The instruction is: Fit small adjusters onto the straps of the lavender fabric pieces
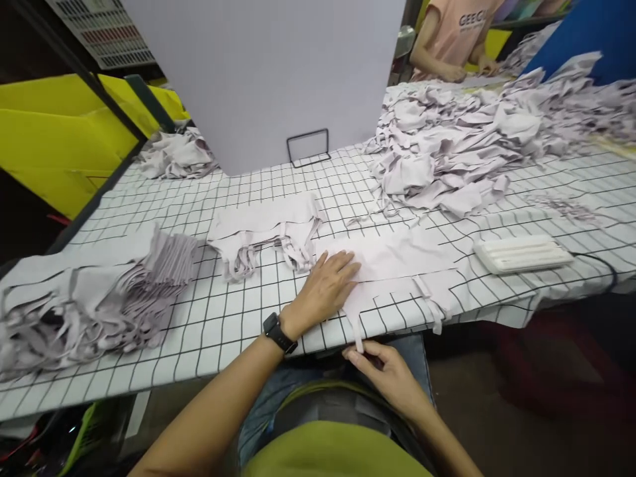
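Observation:
A pale pinkish-white fabric garment with narrow straps [397,258] lies spread on the checked tablecloth before me. My left hand [330,285], a black watch on its wrist, rests flat on the garment's left edge with fingers extended. At the table's front edge, my right hand [380,368] pinches the end of one strap [355,328] that hangs down from the garment. A second strap [432,305] lies loose on the right side. Just left of my left hand is a small stack of similar folded garments [268,222], their straps toward me.
A tall neat stack of garments [99,291] sits at the left. Behind, a loose heap [447,146] covers the back right. A white box-shaped device with a cable [521,254] lies right. A grey upright board [278,73] stands behind; another person's hands [452,73] are beyond the heap.

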### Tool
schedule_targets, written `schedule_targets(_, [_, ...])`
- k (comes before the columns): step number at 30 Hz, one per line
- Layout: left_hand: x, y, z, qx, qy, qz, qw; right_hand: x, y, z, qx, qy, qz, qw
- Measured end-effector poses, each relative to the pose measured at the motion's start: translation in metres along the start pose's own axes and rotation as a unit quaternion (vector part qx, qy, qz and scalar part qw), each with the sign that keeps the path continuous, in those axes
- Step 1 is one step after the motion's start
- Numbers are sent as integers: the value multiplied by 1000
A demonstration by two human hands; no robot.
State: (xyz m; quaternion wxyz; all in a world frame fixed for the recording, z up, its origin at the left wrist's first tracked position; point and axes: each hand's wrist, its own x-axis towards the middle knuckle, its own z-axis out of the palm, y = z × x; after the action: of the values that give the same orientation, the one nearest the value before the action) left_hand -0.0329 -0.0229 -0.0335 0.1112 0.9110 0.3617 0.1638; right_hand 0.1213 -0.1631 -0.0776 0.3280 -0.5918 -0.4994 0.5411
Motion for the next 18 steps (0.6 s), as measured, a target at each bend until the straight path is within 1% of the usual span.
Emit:
schedule_targets(4, [-4,1,1,19,-62,-1,998,-28,-16,-13,-13,-5,-1,1000])
schedule_targets(7, [-5,0,4,37,-75,-9,996,-52,-25,-23,-26,-7,16,1000])
schedule_targets(11, [-4,2,5,43,-92,-21,995,-87,-30,-40,-47,-28,62,997])
schedule_targets(15, [-3,3,2,39,-103,-29,994,-118,-34,-55,-32,-13,114,993])
schedule_targets(16, [-3,3,2,38,-103,-30,994,-124,-35,-56,-15,4,129,991])
schedule_targets(18, [-2,1,3,37,-106,-31,993,-132,-39,-55,27,59,148,987])
